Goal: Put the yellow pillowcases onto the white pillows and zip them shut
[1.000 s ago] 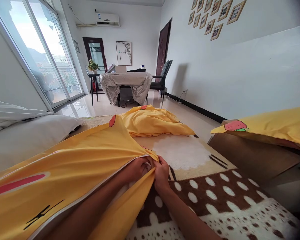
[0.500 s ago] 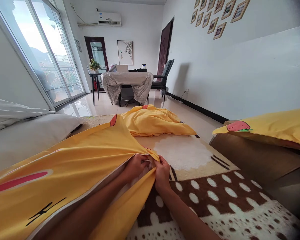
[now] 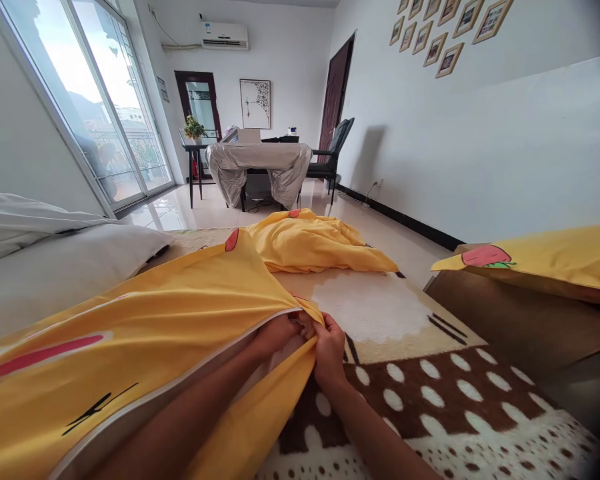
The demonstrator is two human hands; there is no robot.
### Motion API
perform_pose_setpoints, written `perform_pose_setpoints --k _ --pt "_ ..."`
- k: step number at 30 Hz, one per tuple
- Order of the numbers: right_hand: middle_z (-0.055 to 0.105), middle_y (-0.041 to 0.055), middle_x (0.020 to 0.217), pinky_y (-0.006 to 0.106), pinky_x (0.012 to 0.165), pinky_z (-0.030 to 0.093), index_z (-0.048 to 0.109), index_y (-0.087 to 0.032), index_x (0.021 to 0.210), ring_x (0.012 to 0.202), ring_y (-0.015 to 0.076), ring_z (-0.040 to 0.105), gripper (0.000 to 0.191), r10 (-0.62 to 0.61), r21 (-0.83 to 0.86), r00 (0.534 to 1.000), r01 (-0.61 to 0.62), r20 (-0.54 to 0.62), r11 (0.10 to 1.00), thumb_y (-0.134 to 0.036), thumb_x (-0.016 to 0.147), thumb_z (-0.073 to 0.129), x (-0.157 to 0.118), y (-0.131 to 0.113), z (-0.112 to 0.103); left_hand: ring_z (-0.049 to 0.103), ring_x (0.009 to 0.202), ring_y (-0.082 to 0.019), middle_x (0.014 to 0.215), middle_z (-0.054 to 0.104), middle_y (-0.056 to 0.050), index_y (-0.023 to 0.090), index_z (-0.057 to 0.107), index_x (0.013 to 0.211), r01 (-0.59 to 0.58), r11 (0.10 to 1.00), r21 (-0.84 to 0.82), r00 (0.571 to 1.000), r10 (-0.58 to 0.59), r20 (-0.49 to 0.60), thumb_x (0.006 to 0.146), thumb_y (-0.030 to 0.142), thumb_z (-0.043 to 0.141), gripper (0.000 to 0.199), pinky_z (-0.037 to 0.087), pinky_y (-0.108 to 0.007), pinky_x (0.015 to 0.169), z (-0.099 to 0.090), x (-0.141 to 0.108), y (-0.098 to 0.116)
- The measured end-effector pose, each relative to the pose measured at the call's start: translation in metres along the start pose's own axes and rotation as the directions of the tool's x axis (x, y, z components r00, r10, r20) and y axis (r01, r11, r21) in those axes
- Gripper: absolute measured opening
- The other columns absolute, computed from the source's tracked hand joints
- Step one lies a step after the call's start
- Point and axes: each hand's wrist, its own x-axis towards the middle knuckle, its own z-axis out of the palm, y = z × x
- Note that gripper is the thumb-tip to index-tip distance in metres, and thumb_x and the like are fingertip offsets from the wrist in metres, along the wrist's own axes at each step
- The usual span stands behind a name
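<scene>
A large yellow cloth cover (image 3: 180, 287) with a white-edged opening stretches from the left to the middle. Through that opening goes my left arm; my left hand (image 3: 280, 330) is inside near the far corner, its fingers mostly hidden by the fabric, next to some white material (image 3: 305, 325). My right hand (image 3: 330, 340) is closed on the edge of the yellow cover at this corner, right beside my left hand. Behind the hands a bunched yellow cloth (image 3: 315, 243) lies on the patterned blanket (image 3: 370, 307).
A white pillow (image 3: 70, 267) lies at the left. More yellow cloth (image 3: 555, 257) is draped over a brown box (image 3: 505, 320) at the right. Beyond the bed stand a covered table (image 3: 260, 157) and a black chair (image 3: 333, 157).
My left hand has gone slightly deeper under the cover's edge, and its fingers show less. My right hand keeps its hold. The whole view has shifted a little.
</scene>
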Motion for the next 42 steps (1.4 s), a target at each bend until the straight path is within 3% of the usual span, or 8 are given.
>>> perform_pose_setpoints --k 10,15,18,23,27,30,37,42 --pt "0.057 -0.002 0.054 0.025 0.052 0.035 0.063 -0.017 0.063 0.055 0.0132 0.044 0.024 -0.113 -0.248 0.983 0.147 0.146 0.957 -0.039 0.06 0.072 -0.002 -0.021 -0.002 0.057 0.1 -0.024 0.099 0.069 -0.007 0.019 0.06 0.08 0.003 1.0 0.005 0.996 -0.002 -0.091 0.067 0.008 0.049 0.02 0.039 -0.041 0.103 -0.003 -0.003 0.002" --pt "0.059 0.0014 0.06 0.026 0.056 0.039 0.064 -0.017 0.064 0.059 0.0153 0.049 0.044 -0.079 -0.244 0.952 0.155 0.296 0.957 -0.061 0.07 0.063 0.011 -0.026 -0.008 0.058 0.09 -0.019 0.089 0.067 -0.004 0.018 0.054 0.072 -0.062 0.996 -0.059 0.99 0.054 -0.129 0.068 0.01 0.047 0.012 0.043 -0.034 0.096 0.0 -0.006 0.004" --pt "0.063 0.0043 0.063 0.028 0.059 0.041 0.067 -0.016 0.066 0.06 0.0161 0.053 0.057 -0.013 -0.235 0.952 0.089 0.307 0.968 -0.07 0.073 0.054 0.028 -0.019 -0.017 0.059 0.087 -0.018 0.087 0.067 -0.004 0.018 0.054 0.072 -0.056 0.993 -0.103 0.99 0.042 -0.132 0.068 0.011 0.048 0.01 0.045 -0.034 0.093 0.002 -0.005 0.004" --pt "0.068 0.0042 0.068 0.027 0.058 0.042 0.071 -0.015 0.07 0.063 0.017 0.056 0.039 0.132 -0.308 0.923 -0.015 0.363 0.951 -0.05 0.054 0.078 0.05 -0.008 -0.032 0.062 0.087 -0.02 0.091 0.07 -0.006 0.016 0.059 0.078 0.011 0.99 -0.142 0.991 -0.03 -0.131 0.068 0.012 0.052 0.013 0.047 -0.034 0.089 0.004 -0.005 0.004" --pt "0.071 0.0043 0.075 0.032 0.067 0.048 0.073 -0.016 0.079 0.072 0.0209 0.061 0.032 0.225 -0.324 0.838 -0.061 0.497 0.944 -0.039 0.056 0.078 0.049 -0.011 -0.035 0.062 0.089 -0.021 0.094 0.071 -0.006 0.016 0.061 0.081 0.042 0.991 -0.128 0.99 -0.059 -0.128 0.069 0.014 0.055 0.013 0.047 -0.035 0.089 0.003 -0.006 0.007" --pt "0.072 0.0035 0.082 0.033 0.075 0.049 0.073 -0.018 0.088 0.077 0.0207 0.062 0.035 0.231 -0.304 0.815 -0.071 0.532 0.95 -0.035 0.057 0.078 0.047 -0.012 -0.034 0.063 0.089 -0.02 0.096 0.071 -0.007 0.016 0.062 0.084 0.033 0.994 -0.103 0.992 -0.045 -0.115 0.071 0.015 0.055 0.014 0.048 -0.033 0.088 0.002 -0.006 0.007" --pt "0.07 0.0041 0.076 0.031 0.069 0.049 0.072 -0.016 0.089 0.073 0.0195 0.062 0.035 0.274 -0.305 0.761 -0.106 0.588 0.947 -0.037 0.061 0.075 0.044 -0.006 -0.035 0.061 0.087 -0.023 0.087 0.068 -0.007 0.016 0.063 0.08 -0.007 0.991 0.133 0.989 0.027 -0.144 0.074 0.02 0.055 0.011 0.045 -0.039 0.089 0.003 -0.008 0.006" --pt "0.068 0.0014 0.07 0.027 0.066 0.047 0.073 -0.014 0.082 0.067 0.017 0.058 0.027 0.279 -0.374 0.756 -0.05 0.591 0.926 -0.032 0.062 0.073 0.04 -0.012 -0.033 0.059 0.086 -0.025 0.091 0.068 -0.01 0.016 0.065 0.082 -0.028 0.959 0.281 0.983 0.078 -0.168 0.076 0.018 0.053 0.014 0.043 -0.043 0.089 0.004 -0.013 0.007"
